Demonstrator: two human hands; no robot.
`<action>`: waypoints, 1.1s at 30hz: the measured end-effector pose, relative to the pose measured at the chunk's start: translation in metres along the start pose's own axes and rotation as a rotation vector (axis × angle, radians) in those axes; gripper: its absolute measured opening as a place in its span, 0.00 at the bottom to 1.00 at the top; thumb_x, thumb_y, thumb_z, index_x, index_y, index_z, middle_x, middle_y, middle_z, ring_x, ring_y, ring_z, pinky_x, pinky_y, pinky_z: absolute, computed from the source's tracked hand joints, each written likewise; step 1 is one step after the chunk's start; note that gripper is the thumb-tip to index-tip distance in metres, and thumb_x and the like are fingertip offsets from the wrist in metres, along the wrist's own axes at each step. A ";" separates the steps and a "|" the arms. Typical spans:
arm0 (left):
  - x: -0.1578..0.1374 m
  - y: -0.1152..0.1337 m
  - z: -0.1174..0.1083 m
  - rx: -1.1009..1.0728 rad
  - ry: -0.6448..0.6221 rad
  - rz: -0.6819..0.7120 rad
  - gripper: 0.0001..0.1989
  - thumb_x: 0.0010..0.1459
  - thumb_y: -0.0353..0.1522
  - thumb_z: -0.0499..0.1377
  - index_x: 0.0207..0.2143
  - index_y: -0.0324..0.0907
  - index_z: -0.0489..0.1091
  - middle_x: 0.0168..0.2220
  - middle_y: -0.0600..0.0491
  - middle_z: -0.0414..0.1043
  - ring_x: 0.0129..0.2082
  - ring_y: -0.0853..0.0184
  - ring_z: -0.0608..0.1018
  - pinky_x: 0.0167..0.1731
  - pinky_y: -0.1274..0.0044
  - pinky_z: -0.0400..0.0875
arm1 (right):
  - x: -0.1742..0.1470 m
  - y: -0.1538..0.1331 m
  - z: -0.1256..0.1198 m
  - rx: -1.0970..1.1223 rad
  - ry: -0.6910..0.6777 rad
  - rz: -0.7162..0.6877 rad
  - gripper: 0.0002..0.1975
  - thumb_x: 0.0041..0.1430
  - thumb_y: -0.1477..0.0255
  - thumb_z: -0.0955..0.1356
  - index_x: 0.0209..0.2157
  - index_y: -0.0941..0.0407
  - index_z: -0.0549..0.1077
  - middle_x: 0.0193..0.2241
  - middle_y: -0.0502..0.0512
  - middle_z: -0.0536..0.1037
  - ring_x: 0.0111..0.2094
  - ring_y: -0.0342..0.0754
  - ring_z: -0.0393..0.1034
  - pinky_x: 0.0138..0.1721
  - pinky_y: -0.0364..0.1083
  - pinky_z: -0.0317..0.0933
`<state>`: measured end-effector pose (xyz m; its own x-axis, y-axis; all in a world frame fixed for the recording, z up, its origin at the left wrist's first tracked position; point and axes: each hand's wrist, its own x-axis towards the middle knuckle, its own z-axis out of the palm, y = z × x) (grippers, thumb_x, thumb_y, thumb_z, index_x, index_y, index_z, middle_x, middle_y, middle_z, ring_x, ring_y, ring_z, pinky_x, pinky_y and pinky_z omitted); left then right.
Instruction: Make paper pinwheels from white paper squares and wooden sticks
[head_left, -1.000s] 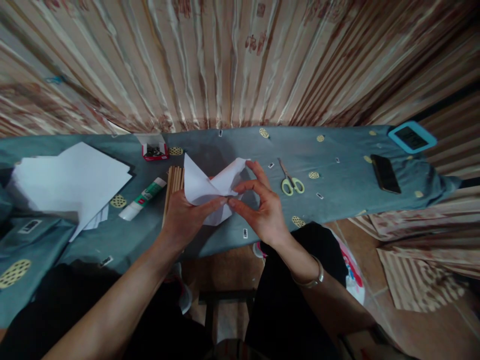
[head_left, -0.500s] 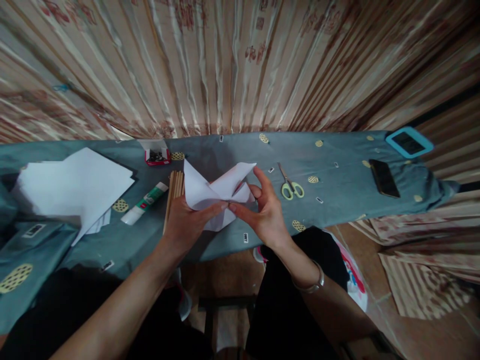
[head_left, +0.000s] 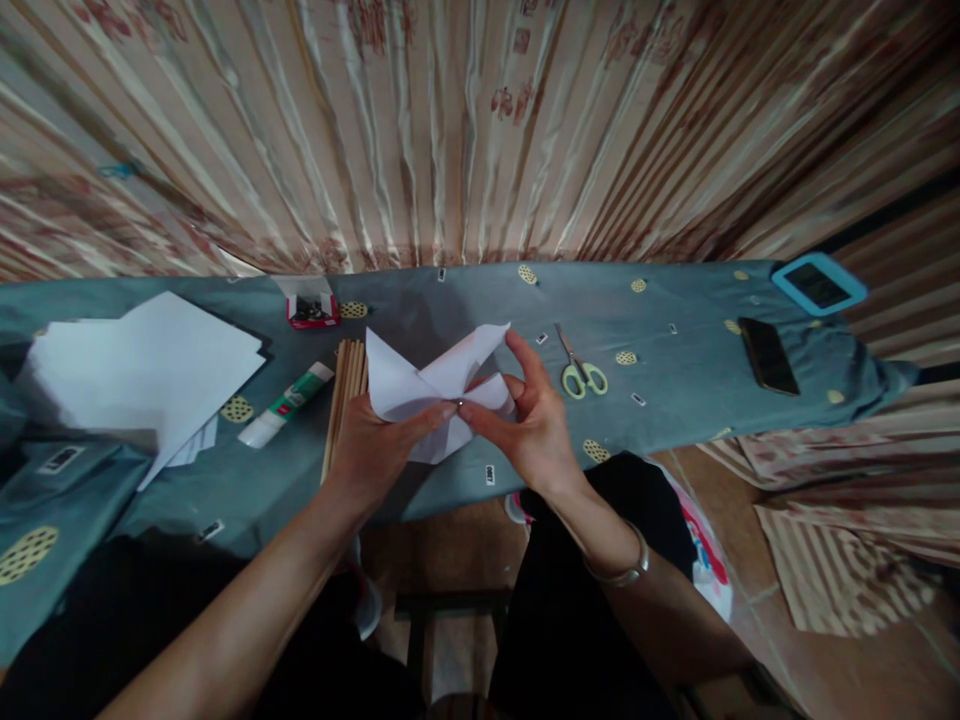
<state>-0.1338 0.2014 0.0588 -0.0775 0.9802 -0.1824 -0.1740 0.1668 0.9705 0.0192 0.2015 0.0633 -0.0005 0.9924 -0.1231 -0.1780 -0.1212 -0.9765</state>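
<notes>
A white paper pinwheel, its corners curled in toward the middle, is held between both hands above the table. My left hand grips its left side, thumb pressed near the centre. From the right, my right hand pinches it, thumb close to the other thumb and a finger touching the upper right tip. A small shiny pin head shows between the thumbs. The fingers behind the paper are hidden. Just left of the pinwheel lie several thin wooden sticks, partly behind my left hand.
On the cloth-covered table lie a glue stick, white paper sheets and an open red box of small dark pieces. Green-handled scissors, a phone and a blue-framed device lie to the right. A curtain hangs behind.
Both hands keep hold of the pinwheel in nearly the same place. The pin head between the thumbs shows more clearly now. The view has shifted very slightly.
</notes>
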 end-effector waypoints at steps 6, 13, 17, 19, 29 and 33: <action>0.001 0.000 -0.001 0.041 0.023 -0.007 0.13 0.38 0.33 0.72 0.30 0.41 0.78 0.31 0.53 0.81 0.32 0.63 0.81 0.35 0.74 0.77 | 0.001 0.007 0.001 -0.002 0.004 -0.031 0.49 0.42 0.65 0.78 0.63 0.50 0.54 0.29 0.46 0.77 0.27 0.46 0.71 0.32 0.49 0.69; 0.002 -0.003 -0.001 0.034 0.029 -0.016 0.12 0.38 0.33 0.72 0.29 0.40 0.78 0.29 0.53 0.80 0.30 0.64 0.80 0.34 0.76 0.76 | 0.000 0.008 0.002 -0.025 0.002 -0.042 0.46 0.43 0.65 0.77 0.62 0.49 0.55 0.31 0.46 0.77 0.28 0.46 0.72 0.33 0.48 0.70; 0.000 -0.004 -0.002 0.015 0.006 -0.034 0.12 0.40 0.33 0.72 0.29 0.40 0.78 0.29 0.53 0.80 0.30 0.65 0.80 0.33 0.77 0.76 | 0.001 0.012 0.002 0.016 -0.003 -0.043 0.43 0.44 0.67 0.77 0.60 0.48 0.56 0.34 0.47 0.78 0.31 0.46 0.74 0.35 0.48 0.71; 0.000 -0.004 -0.002 0.002 -0.005 -0.031 0.11 0.40 0.33 0.72 0.29 0.40 0.78 0.29 0.54 0.80 0.29 0.66 0.80 0.33 0.77 0.75 | 0.001 0.013 0.001 0.042 -0.009 -0.038 0.43 0.44 0.68 0.78 0.59 0.48 0.57 0.34 0.47 0.78 0.31 0.46 0.74 0.34 0.47 0.72; 0.003 -0.003 -0.002 0.049 -0.005 0.003 0.12 0.39 0.32 0.71 0.28 0.40 0.76 0.28 0.55 0.79 0.28 0.66 0.79 0.30 0.77 0.75 | 0.001 0.009 0.000 0.070 -0.006 -0.001 0.43 0.42 0.71 0.77 0.60 0.49 0.58 0.32 0.46 0.78 0.29 0.44 0.73 0.29 0.44 0.71; 0.003 -0.003 -0.004 0.059 -0.028 0.001 0.12 0.39 0.32 0.71 0.29 0.40 0.77 0.28 0.54 0.80 0.28 0.66 0.79 0.30 0.77 0.75 | 0.000 0.008 0.000 0.054 -0.006 0.000 0.42 0.43 0.70 0.77 0.59 0.49 0.59 0.32 0.46 0.78 0.29 0.44 0.72 0.29 0.45 0.70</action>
<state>-0.1370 0.2033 0.0543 -0.0502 0.9827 -0.1780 -0.1159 0.1713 0.9784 0.0175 0.2008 0.0558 -0.0066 0.9925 -0.1217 -0.2311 -0.1199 -0.9655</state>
